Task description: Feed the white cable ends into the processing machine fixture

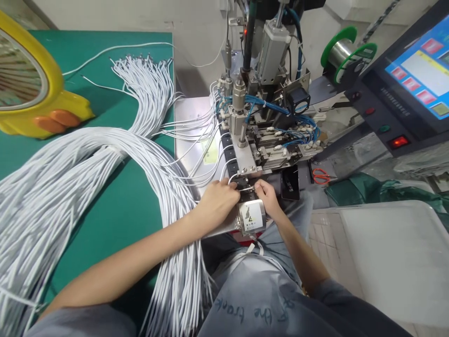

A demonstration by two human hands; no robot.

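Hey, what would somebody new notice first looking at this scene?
Probably the big sheaf of white cables fanned over the green table at left. Next, both hands, left hand and right hand, meeting at the machine in the centre, with a lit touchscreen at upper right.

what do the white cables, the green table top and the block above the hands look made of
White cables: probably plastic-sheathed, smooth, limp, draping in a bundle. Green table top: looks like a matte rubber or felt mat, no glare. Block: bare metal, silvery with screws.
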